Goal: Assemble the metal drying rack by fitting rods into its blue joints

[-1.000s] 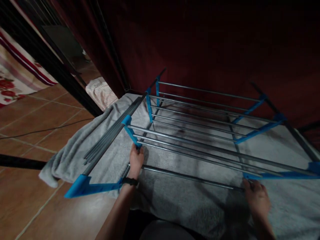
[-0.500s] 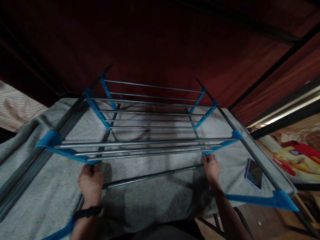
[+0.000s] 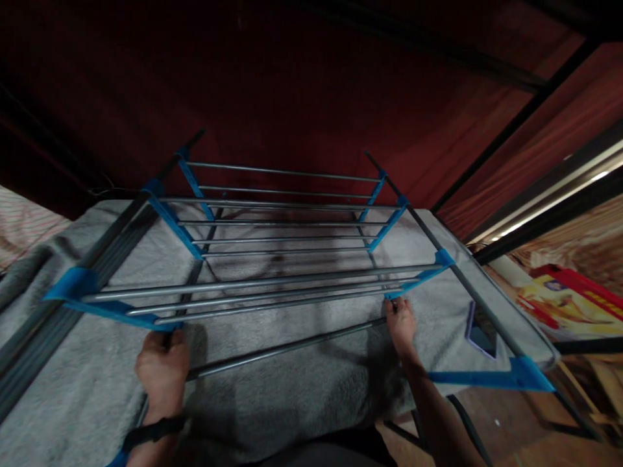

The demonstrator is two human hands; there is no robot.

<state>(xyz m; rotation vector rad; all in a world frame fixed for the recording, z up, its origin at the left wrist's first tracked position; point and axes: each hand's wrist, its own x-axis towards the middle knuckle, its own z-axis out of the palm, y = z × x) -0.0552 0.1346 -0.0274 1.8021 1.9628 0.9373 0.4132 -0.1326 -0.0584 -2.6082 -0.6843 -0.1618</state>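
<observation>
A rack (image 3: 272, 283) of grey metal tubes and blue plastic side brackets lies across a bed, with its tiers one behind another. My left hand (image 3: 163, 363), a dark band at its wrist, is closed around the rack at the lower left end of the nearest tier, by the blue bracket. On the other side, my right hand (image 3: 402, 324) grips the matching right end below its bracket. A loose-looking grey tube (image 3: 287, 349) runs between my hands, close to the bedding. Fingertips of both hands are partly hidden.
Grey fleecy bedding (image 3: 292, 395) lies under the rack. A phone (image 3: 483, 332) rests on it at the right. Beyond stands a dark red curtain (image 3: 282, 84). A red and yellow package (image 3: 569, 301) sits off the bed's right side, near a dark metal frame.
The view has shifted slightly, so the rack and both hands appear further left. Both hands keep the same hold on the rack.
</observation>
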